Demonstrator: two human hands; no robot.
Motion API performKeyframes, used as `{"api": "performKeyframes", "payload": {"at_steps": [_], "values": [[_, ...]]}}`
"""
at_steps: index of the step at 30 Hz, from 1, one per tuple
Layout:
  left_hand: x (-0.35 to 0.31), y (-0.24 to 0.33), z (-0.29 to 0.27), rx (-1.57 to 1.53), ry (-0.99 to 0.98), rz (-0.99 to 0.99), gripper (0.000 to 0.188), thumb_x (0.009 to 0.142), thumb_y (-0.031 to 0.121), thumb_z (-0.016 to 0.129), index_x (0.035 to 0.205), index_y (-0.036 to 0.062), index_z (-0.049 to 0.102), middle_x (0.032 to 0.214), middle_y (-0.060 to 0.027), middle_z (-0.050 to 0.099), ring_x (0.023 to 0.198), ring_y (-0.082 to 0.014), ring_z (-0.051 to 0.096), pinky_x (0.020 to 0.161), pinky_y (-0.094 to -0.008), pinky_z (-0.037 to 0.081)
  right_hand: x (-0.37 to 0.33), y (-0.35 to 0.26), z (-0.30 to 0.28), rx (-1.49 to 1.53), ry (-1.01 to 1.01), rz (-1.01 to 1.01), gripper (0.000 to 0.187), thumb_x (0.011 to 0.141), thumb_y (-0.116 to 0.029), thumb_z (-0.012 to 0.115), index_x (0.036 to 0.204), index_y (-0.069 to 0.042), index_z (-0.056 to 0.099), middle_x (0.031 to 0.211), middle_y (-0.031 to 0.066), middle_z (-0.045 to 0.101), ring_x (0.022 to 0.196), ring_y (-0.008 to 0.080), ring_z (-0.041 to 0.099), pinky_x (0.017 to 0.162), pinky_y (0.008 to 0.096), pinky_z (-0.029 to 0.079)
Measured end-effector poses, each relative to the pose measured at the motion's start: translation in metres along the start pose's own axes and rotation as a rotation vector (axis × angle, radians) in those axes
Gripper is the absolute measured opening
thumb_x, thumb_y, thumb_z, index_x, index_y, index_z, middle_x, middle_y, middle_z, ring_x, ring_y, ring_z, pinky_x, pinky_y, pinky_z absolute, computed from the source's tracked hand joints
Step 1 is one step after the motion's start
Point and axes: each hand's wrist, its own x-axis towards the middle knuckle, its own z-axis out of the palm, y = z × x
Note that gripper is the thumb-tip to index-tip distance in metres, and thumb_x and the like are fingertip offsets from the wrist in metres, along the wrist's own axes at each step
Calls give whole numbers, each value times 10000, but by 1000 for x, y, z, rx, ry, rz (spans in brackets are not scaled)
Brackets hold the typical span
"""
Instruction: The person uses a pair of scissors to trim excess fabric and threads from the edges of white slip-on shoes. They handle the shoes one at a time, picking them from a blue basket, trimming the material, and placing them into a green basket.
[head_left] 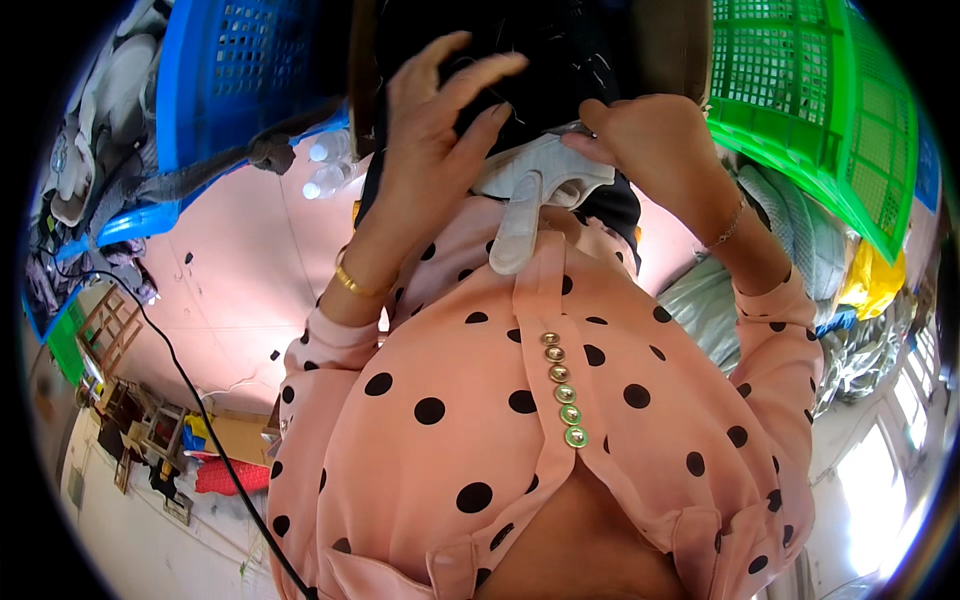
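A white glove lies bunched over my lap, with one finger of it hanging down toward my shirt front. My right hand is closed at the glove's upper right edge, pinching it; the curled fingers are partly hidden. To the left of the glove, my left hand is raised with its fingers apart and nothing in them. Dark cloth with pale thread bits on it spreads beyond both hands.
A blue plastic crate stands at the far left and a green one at the far right. Clear bottles are near the blue crate. Grey fabric pieces lie by the green crate. A black cable runs down the left.
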Motion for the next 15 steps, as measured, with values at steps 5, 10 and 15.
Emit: {"api": "performKeyframes", "payload": {"at_steps": [5,10,15], "values": [[-39,24,-46,-478,-524,-707,429,894,238,694,1241,16,573,1132,-116,627,1008,-199,622,915,-295,481,-4,-5,9,14,154,59,375,871,-449,635,763,-97,565,593,71,585,562,262,618,469,359,452],[-60,32,-27,-757,-672,-852,549,802,317,796,1144,-60,591,970,-106,658,900,-164,645,817,-270,517,-11,-11,13,184,315,113,422,874,-496,626,765,-94,557,571,45,591,515,230,606,435,317,432],[-51,33,-18,-1192,-574,-1123,392,808,149,781,1114,-45,630,954,-84,672,856,-129,638,787,-241,527,-27,-20,-1,472,240,73,447,875,-519,619,759,-94,540,590,42,613,533,222,627,460,300,457]]}}
